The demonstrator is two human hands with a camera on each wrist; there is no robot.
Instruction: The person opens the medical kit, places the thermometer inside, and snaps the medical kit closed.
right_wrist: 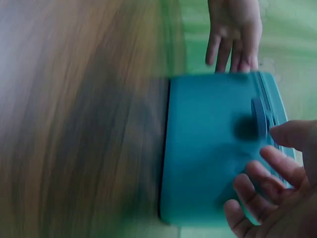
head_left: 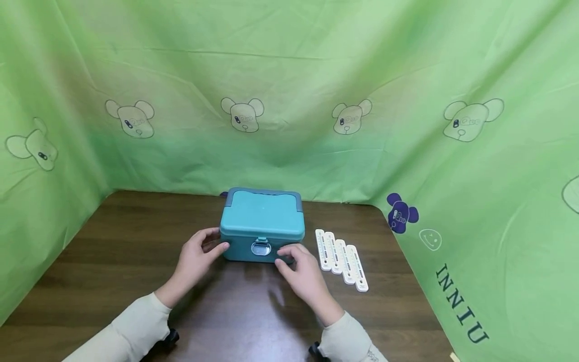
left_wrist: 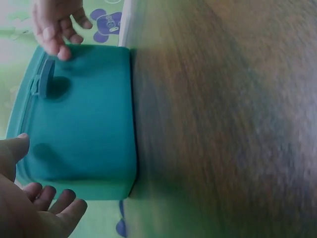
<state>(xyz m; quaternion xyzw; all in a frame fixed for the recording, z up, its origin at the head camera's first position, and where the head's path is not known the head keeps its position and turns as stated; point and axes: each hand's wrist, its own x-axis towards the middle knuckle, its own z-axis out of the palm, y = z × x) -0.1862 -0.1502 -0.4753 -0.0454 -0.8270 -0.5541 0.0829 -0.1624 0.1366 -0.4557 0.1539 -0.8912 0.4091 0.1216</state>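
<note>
A teal lidded box (head_left: 262,213) with a blue-grey handle stands on the table, its lid down. Its front latch (head_left: 261,247) juts outward from the front face, as the latch (left_wrist: 47,79) in the left wrist view also shows. My left hand (head_left: 199,254) is at the box's left side, fingers beside the wall and thumb by the front corner; contact is hard to tell. In front of the right half of the box is my right hand (head_left: 304,274), fingers loosely bent and holding nothing. In the right wrist view its fingers (right_wrist: 247,196) are spread near the latch.
Several slim white test cassettes (head_left: 341,261) lie side by side on the brown wooden table (head_left: 384,311), right of the box. Green cloth (head_left: 289,161) printed with bear heads hangs round the table's back and sides.
</note>
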